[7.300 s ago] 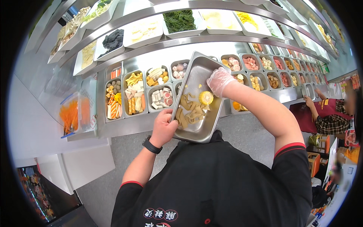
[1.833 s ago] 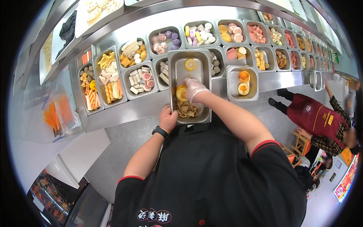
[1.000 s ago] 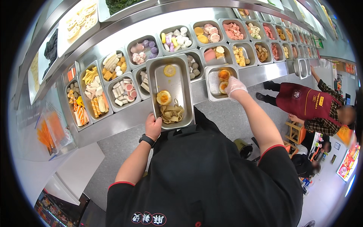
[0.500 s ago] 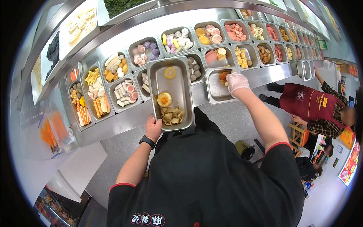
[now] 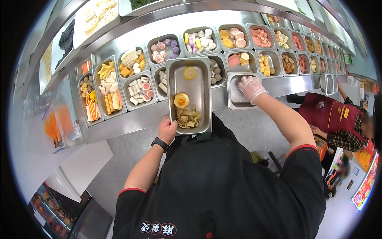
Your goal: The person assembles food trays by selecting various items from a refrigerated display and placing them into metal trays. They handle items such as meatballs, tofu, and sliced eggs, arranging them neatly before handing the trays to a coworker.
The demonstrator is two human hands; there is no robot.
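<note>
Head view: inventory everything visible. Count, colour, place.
Large pan: 1, silver, centre
Corn slice: 1, yellow, inside large pan
Round piece: 1, pale with orange, same pan
Strips: several, tan, same pan
Small pan: 1, silver, right of large pan
Food pans: many, silver, counter
Trays: several, white, upper edge
Slender sticks: many, orange, far left
Co-worker: 1, maroon apron, right
Watch: 1, black, left of centre
Left grip: 1, bare, large pan's left edge
Right grip: 1, clear-gloved, small pan
</note>
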